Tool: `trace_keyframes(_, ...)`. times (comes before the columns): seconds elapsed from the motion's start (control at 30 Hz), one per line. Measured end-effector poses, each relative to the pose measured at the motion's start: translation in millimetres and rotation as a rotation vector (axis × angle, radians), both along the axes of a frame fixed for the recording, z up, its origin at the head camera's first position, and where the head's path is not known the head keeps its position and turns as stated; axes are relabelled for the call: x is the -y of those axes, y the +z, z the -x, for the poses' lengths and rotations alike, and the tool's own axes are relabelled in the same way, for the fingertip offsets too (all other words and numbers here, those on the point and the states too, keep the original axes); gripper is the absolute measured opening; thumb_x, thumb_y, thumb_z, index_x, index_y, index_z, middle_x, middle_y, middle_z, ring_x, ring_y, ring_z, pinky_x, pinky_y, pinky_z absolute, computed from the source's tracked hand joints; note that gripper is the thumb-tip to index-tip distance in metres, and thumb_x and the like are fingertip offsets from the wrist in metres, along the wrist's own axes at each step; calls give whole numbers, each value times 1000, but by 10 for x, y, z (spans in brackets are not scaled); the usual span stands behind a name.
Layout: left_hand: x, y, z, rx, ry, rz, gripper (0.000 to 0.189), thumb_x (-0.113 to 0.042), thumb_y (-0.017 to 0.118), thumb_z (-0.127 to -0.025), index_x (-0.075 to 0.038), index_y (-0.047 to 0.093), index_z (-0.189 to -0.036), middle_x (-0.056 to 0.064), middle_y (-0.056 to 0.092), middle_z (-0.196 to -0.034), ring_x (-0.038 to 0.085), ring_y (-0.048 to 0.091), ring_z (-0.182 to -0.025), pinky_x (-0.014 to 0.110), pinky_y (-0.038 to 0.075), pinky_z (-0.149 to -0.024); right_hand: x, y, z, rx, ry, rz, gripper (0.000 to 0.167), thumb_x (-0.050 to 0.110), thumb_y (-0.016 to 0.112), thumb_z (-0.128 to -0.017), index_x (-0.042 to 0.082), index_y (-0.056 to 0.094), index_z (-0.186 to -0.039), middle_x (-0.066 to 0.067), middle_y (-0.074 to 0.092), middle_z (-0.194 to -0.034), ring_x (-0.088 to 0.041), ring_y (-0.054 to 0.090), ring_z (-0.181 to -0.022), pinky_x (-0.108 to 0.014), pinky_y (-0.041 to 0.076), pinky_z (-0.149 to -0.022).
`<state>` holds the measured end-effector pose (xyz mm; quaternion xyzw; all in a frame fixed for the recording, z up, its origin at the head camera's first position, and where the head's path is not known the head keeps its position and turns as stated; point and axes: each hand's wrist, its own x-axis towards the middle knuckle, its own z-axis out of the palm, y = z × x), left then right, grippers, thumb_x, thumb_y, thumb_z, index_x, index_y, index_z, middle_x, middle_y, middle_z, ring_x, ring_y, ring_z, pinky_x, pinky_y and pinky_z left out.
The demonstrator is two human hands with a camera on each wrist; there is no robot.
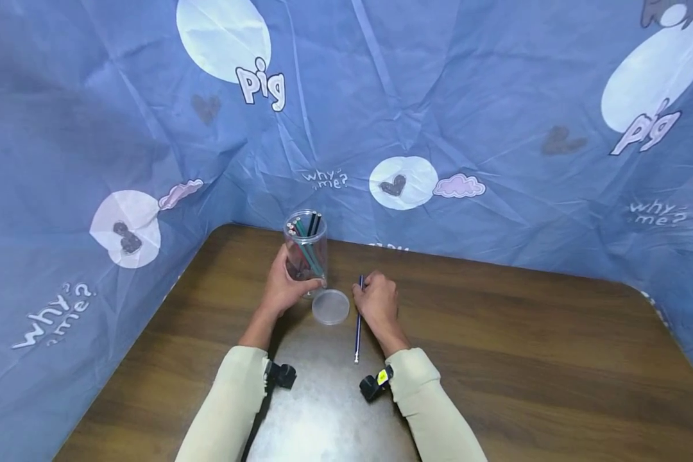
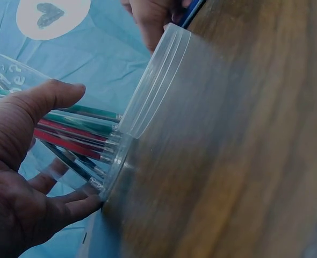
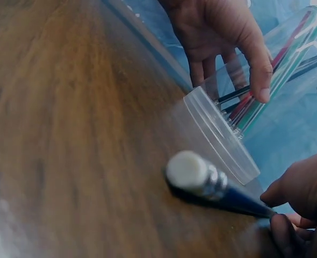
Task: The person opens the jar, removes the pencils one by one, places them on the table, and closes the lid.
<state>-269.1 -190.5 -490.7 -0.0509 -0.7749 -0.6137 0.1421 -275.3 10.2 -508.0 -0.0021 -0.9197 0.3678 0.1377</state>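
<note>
A clear plastic jar [image 1: 316, 260] stands upright near the table's far edge, holding several green, red and black pencils [image 2: 78, 137]. My left hand [image 1: 283, 282] grips the jar low down, thumb on the near side and fingers round the other. In front of the jar a clear round lid [image 1: 331, 307] lies on the table, close by its base. To the right, a blue pencil [image 1: 358, 333] has its white eraser end towards me. My right hand [image 1: 378, 300] pinches this pencil near its far end; in the right wrist view the eraser looms close to the camera.
The brown wooden table [image 1: 525, 346] runs out to both sides, with a glare patch in the near middle. A blue printed cloth [image 1: 335, 115] hangs along the table's far and left edges. Black wrist cameras [image 1: 285, 376] sit at both sleeve cuffs.
</note>
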Motion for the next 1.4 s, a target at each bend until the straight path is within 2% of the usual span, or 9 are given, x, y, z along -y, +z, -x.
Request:
trace_keyframes(0.13, -24, 49, -6, -11, -9, 19, 87, 8, 85, -64, -3, 45, -140, 21, 58, -132, 36, 55, -120, 47, 41, -105, -33, -4, -6, 1, -26, 28, 20, 19, 78, -81, 8, 62, -75, -4, 63, -65, -31, 63, -71, -45, 51, -64)
trace_keyframes(0.4, -77, 294, -207, -13, -28, -34, 80, 15, 80, -66, 7, 43, -136, 29, 56, -127, 40, 53, -118, 51, 40, -104, -55, -20, -32, -17, -16, 81, 23, 24, 75, -84, 8, 62, -75, -2, 63, -64, -28, 64, -69, -43, 52, -61)
trace_keyframes(0.63, 4, 19, -55, 0, -6, -17, 85, 11, 84, -65, 0, 44, -139, 24, 55, -134, 35, 51, -124, 47, 37, -107, -48, -54, -32, 20, -40, 94, 23, 27, 75, -85, 9, 63, -77, -1, 64, -66, -27, 64, -71, -42, 52, -64)
trace_keyframes(0.7, 18, -15, -28, 7, 8, 3, 87, 9, 85, -64, -3, 44, -140, 21, 55, -135, 33, 51, -125, 46, 37, -108, -55, -50, -31, 23, -33, 104, 23, 27, 75, -85, 8, 63, -78, 0, 63, -66, -26, 63, -71, -42, 52, -64)
trace_keyframes(0.9, -1, -15, 6, 7, 4, 16, 92, 6, 88, -63, -7, 43, -143, 19, 55, -137, 32, 50, -126, 44, 36, -109, -89, -40, -20, -9, -35, 112, 22, 24, 75, -84, 8, 63, -76, 0, 62, -63, -27, 63, -68, -41, 52, -63)
trace_keyframes(0.93, -25, 34, -23, 11, -1, 13, 91, 7, 87, -64, -5, 43, -143, 20, 55, -137, 33, 50, -126, 44, 36, -109, -101, -50, -20, -11, -42, 109, 22, 25, 74, -83, 8, 63, -75, 0, 62, -63, -27, 64, -69, -42, 52, -63)
trace_keyframes(1.13, -116, 58, -24, 21, -16, 3, 88, 10, 85, -65, -2, 43, -141, 24, 55, -134, 37, 51, -124, 48, 37, -107, -187, -53, -34, -15, -59, 122, 22, 25, 75, -83, 9, 63, -75, 2, 62, -62, -26, 64, -69, -42, 53, -64)
trace_keyframes(1.27, -86, -12, 26, 14, -23, -13, 89, 9, 85, -65, -6, 43, -142, 20, 55, -135, 34, 52, -123, 47, 39, -106, -188, -32, -36, -29, -59, 128, 22, 26, 74, -84, 10, 63, -75, 3, 62, -63, -22, 62, -66, -40, 52, -64)
trace_keyframes(1.4, -31, -24, -8, 16, 1, -20, 89, 10, 85, -64, -6, 44, -142, 19, 57, -134, 33, 54, -122, 47, 41, -105, -145, -32, -49, -9, -41, 177, 20, 25, 73, -86, 10, 63, -76, 5, 63, -61, -13, 60, -53, -33, 51, -57)
